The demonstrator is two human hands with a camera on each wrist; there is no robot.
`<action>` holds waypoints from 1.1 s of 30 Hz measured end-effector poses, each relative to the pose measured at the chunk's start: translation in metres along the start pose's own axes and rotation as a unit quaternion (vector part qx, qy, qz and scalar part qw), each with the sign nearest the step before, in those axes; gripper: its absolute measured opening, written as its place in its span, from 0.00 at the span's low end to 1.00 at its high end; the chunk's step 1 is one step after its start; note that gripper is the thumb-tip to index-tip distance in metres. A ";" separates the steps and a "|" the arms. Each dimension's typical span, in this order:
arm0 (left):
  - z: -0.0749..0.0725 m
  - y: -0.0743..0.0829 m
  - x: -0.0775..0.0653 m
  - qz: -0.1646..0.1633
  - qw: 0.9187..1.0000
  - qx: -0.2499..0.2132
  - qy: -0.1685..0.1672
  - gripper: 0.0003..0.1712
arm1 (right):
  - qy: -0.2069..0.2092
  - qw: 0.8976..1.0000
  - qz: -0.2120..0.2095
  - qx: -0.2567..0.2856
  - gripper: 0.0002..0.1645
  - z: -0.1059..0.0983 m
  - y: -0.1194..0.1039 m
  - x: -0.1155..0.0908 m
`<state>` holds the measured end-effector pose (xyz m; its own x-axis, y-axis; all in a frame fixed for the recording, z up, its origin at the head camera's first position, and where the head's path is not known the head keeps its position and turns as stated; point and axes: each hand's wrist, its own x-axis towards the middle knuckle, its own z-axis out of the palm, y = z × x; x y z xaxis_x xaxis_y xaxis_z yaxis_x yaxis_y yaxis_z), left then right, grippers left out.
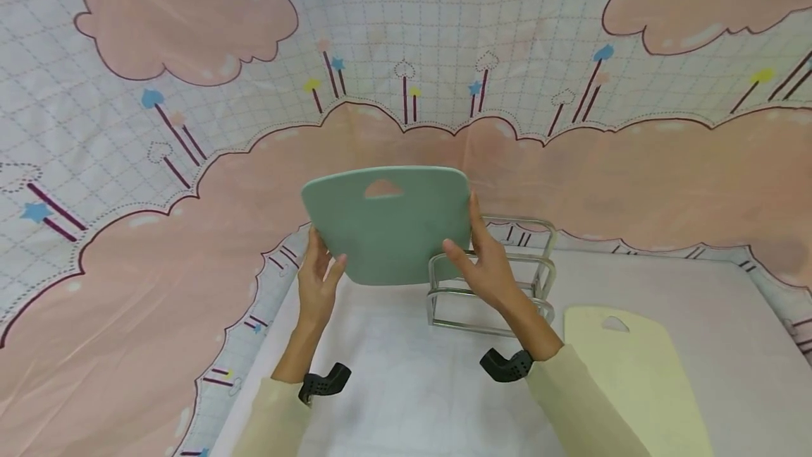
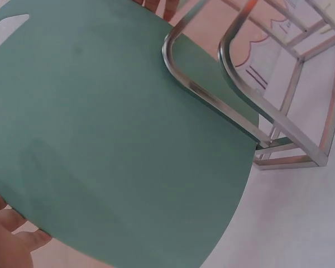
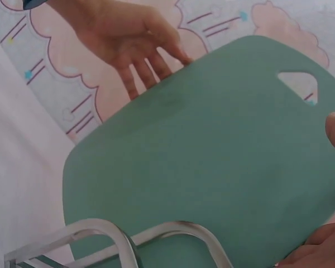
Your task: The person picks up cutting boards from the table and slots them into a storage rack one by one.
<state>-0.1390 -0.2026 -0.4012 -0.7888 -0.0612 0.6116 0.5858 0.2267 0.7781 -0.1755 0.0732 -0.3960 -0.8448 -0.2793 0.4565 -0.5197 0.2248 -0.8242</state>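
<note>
A green cutting board [image 1: 387, 231] with a handle slot is held up between both hands, tilted, its right part among the bars of a metal rack [image 1: 469, 326]. My left hand [image 1: 317, 284] grips the board's left edge, thumb toward the front and fingers toward the back. At the right edge my right hand [image 1: 491, 266] holds the board in the same way, beside the rack. In the left wrist view, a rounded rack bar [image 2: 206, 100] crosses in front of the green surface. Parts of the fingers are hidden behind the board.
A pale yellow cutting board [image 1: 628, 372] lies flat on the white tabletop [image 1: 406, 386], right of the rack. Behind the table hangs a patterned cloth [image 1: 374, 132] with pink clouds. Each wrist wears a black camera mount [image 1: 507, 365].
</note>
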 end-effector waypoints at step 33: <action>0.027 0.007 0.009 -0.004 0.999 0.015 -0.046 0.43 | 0.003 0.998 0.059 -0.018 0.49 -0.042 -0.039 -0.011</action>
<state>-0.1469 -0.1750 -0.3940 -0.8084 0.0252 0.5882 0.5739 0.2564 0.7778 -0.1510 0.1067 -0.3545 -0.9010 -0.2425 0.3598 -0.4211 0.2892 -0.8597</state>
